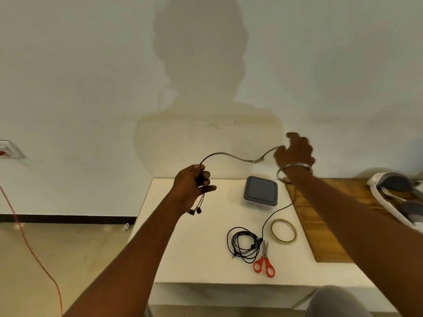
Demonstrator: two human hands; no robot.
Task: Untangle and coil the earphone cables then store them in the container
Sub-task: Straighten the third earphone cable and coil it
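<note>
Black earphone cable [217, 153] spans mid-frame between two raised hands, drawn out but not yet coiled. A second tangled bundle [243, 244] waits on the white table [183, 248], and the container [261, 191] is lidded. The left hand [192, 184] grips the earbud end. The right hand [295, 152], blurred, appears to pinch the cable.

Left hand [190, 188] gripping earphone cable [229, 154], right hand [295, 152] holding it raised
</note>
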